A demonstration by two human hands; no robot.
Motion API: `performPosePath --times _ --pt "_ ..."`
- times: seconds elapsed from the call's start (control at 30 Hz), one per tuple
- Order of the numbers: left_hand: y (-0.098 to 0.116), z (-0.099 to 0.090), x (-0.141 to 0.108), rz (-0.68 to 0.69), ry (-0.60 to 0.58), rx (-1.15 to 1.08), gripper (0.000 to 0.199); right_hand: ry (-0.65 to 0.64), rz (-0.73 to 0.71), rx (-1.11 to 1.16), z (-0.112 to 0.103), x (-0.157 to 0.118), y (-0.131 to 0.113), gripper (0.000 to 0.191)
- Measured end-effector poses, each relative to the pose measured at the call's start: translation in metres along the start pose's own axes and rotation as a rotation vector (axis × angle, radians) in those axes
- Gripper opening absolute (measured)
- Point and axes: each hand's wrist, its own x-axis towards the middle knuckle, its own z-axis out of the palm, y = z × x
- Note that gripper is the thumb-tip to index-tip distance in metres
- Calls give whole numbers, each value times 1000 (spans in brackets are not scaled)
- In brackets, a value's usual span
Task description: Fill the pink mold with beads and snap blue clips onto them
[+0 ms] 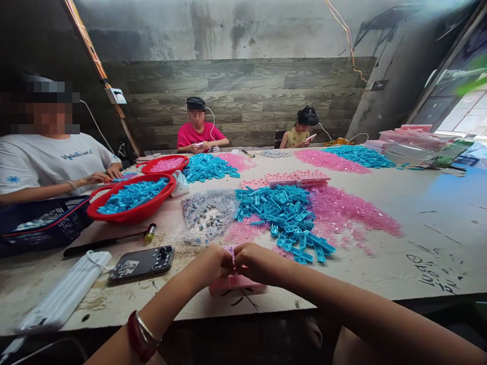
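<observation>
My left hand [216, 263] and my right hand [253, 261] meet at the front of the table, fingers pinched together. A small translucent pink-purple piece [229, 250] shows between them, and its far side runs behind my fingers. Just beneath both hands lies a pink block-like tray [238, 285], partly covered by them. Beyond my right hand spreads a heap of blue plastic clips [283, 210], with clear pink pieces [350, 213] heaped to its right. A clear plastic bag of small metal parts [209, 215] rests past my left hand.
To the left are a phone [142, 264], a white power bank [64, 291], a hammer [114, 241], a red basket [131, 215] of blue clips and a dark blue basket [45, 238]. Pink perforated trays [281, 179] stand behind the heap. Several people sit around the table.
</observation>
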Motion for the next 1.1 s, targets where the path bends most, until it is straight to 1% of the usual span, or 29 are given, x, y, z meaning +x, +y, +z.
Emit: performPosePath --times 0.1,0.33,0.47,0.6,0.7,0.8,0.9,1.1 --pt "-2 0 0 46 2 17 18 -17 21 -8 -3 1 -3 12" --pt "-7 3 -4 196 72 16 17 -6 32 -52 -5 0 -5 15" --pt "-9 5 -4 187 88 0 16 -5 4 -33 -4 0 -4 15" --pt "-13 7 -1 197 68 -1 19 -17 36 -29 -3 1 -3 14" --pt "-12 7 -1 203 64 10 19 2 48 -43 -2 1 -3 12" --pt "-11 7 -3 221 97 45 19 20 28 -44 0 0 -2 13" --pt "-13 9 -3 243 141 69 19 21 13 -27 2 0 -1 12" --pt "-21 15 1 291 165 105 19 26 -23 -35 6 1 3 14"
